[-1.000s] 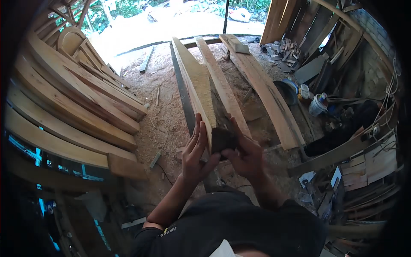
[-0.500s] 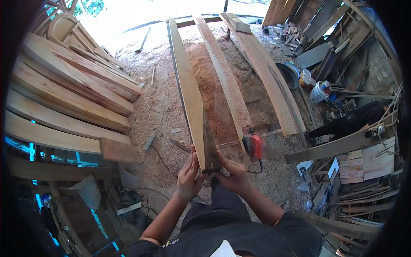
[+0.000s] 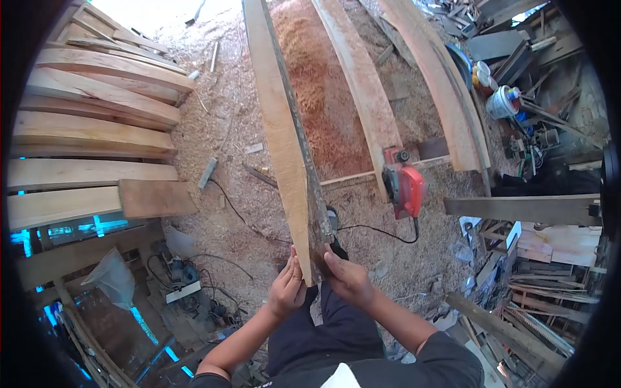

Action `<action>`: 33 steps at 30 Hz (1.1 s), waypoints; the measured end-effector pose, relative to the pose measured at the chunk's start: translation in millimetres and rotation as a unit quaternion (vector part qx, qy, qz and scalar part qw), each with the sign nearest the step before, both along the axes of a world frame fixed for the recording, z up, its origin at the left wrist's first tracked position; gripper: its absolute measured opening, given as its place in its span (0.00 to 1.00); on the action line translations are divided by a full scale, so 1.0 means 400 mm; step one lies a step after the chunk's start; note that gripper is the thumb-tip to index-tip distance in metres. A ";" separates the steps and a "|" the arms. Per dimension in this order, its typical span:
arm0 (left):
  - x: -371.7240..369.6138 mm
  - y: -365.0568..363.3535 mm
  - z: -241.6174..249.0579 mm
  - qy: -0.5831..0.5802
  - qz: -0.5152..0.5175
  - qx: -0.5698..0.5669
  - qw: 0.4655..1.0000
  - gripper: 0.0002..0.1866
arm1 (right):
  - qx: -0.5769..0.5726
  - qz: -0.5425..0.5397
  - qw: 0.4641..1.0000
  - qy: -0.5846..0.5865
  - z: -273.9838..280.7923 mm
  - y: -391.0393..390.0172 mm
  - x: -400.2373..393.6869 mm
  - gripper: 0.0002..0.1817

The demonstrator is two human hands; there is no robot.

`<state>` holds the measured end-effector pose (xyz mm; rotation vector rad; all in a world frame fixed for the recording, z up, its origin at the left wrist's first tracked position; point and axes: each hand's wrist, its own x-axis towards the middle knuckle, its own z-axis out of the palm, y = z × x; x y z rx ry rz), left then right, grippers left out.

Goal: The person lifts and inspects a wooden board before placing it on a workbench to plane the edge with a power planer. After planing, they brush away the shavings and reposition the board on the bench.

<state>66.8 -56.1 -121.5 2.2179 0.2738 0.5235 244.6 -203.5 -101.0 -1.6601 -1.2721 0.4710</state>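
A long pale wooden board (image 3: 278, 129) with a dark rough edge runs away from me, its near end between my two hands. My left hand (image 3: 286, 289) presses on the left face near that end, fingers together. On the right side, my right hand (image 3: 349, 278) grips the dark edge, its thumb on top. Both hands are closed on the same board. To the right, a red power planer (image 3: 407, 187) rests at the near end of another plank (image 3: 359, 77), its black cable trailing on the ground.
Several curved planks (image 3: 90, 132) are stacked at the left. A wide plank (image 3: 433, 77) lies at the right, beyond it a white bucket (image 3: 501, 103). Wood shavings cover the ground. A grey beam (image 3: 517, 207) juts in from the right; a blue-grey power tool (image 3: 184, 273) lies lower left.
The view has tilted down and come closer to the planks and planer. The held board has rolled a little, and its near end with both hands sits slightly lower in view.
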 end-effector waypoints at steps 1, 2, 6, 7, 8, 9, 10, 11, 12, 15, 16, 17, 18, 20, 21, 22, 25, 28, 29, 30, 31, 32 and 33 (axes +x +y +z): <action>-0.001 -0.010 -0.040 0.001 0.009 -0.023 1.000 0.36 | -0.006 0.000 1.000 0.004 -0.038 -0.003 -0.003 0.45; -0.005 -0.018 -0.082 0.006 0.009 -0.030 0.999 0.36 | -0.024 -0.003 1.000 -0.009 -0.074 -0.009 -0.007 0.44; -0.012 -0.039 -0.246 0.008 0.008 -0.043 0.999 0.36 | -0.053 0.007 0.998 -0.027 -0.212 -0.016 -0.008 0.42; -0.014 -0.039 -0.281 0.005 0.000 -0.034 0.999 0.36 | -0.060 0.009 0.998 -0.022 -0.246 -0.017 -0.008 0.42; -0.017 -0.040 -0.313 0.012 0.001 -0.041 0.999 0.36 | -0.046 0.003 0.998 -0.036 -0.280 -0.017 -0.010 0.41; -0.017 -0.040 -0.340 0.014 0.001 -0.039 0.999 0.37 | -0.031 -0.003 0.998 -0.049 -0.310 -0.018 -0.012 0.40; -0.017 -0.039 -0.361 0.016 -0.001 -0.037 0.999 0.37 | -0.037 -0.002 0.998 -0.043 -0.333 -0.021 -0.014 0.40; -0.017 -0.038 -0.382 0.012 -0.003 -0.031 0.999 0.37 | -0.050 0.002 0.998 -0.034 -0.353 -0.025 -0.013 0.40; -0.014 -0.037 -0.401 0.015 -0.002 -0.035 0.999 0.37 | -0.061 0.006 0.998 -0.027 -0.371 -0.027 -0.011 0.40; -0.009 -0.046 -0.452 0.013 -0.002 -0.037 0.999 0.37 | -0.072 0.005 0.997 -0.022 -0.423 -0.037 -0.013 0.41; -0.010 -0.050 -0.475 0.017 0.002 -0.032 0.999 0.37 | -0.073 0.005 0.997 -0.022 -0.441 -0.037 -0.012 0.42; -0.011 -0.055 -0.495 0.023 0.007 -0.028 0.999 0.38 | -0.075 0.006 0.997 -0.022 -0.456 -0.041 -0.012 0.42; -0.013 -0.057 -0.512 0.024 0.008 -0.030 0.999 0.38 | -0.096 0.006 0.995 -0.017 -0.468 -0.044 -0.015 0.42; -0.015 -0.055 -0.546 0.028 0.002 -0.035 0.999 0.38 | -0.116 0.006 0.993 -0.010 -0.493 -0.046 -0.021 0.42; -0.013 -0.057 -0.556 0.030 0.001 -0.035 0.999 0.38 | -0.094 -0.005 0.996 -0.010 -0.502 -0.043 -0.023 0.43; -0.011 -0.063 -0.563 0.033 0.014 -0.027 0.999 0.38 | -0.072 -0.017 0.997 -0.009 -0.509 -0.042 -0.027 0.43; -0.023 -0.090 -0.575 0.047 0.031 -0.035 0.998 0.38 | -0.095 -0.027 0.995 -0.010 -0.501 -0.042 -0.033 0.42; -0.022 -0.081 -0.550 0.057 0.048 -0.046 0.996 0.37 | -0.104 0.014 0.994 -0.027 -0.457 -0.022 0.016 0.40; -0.027 -0.071 -0.537 0.077 0.046 -0.053 0.995 0.37 | -0.121 0.056 0.987 -0.095 -0.418 -0.020 0.062 0.36; -0.030 -0.060 -0.522 0.098 0.044 -0.061 0.992 0.37 | -0.122 0.053 0.986 -0.096 -0.381 -0.026 0.103 0.36; -0.024 -0.045 -0.485 0.109 0.048 -0.068 0.991 0.36 | -0.128 -0.005 0.984 -0.124 -0.347 -0.039 0.143 0.34; -0.020 -0.030 -0.459 0.107 0.044 -0.069 0.991 0.36 | -0.132 -0.063 0.977 -0.153 -0.320 -0.059 0.184 0.32; -0.019 -0.017 -0.436 0.120 0.055 -0.068 0.989 0.35 | -0.130 -0.144 0.964 -0.182 -0.301 -0.090 0.227 0.33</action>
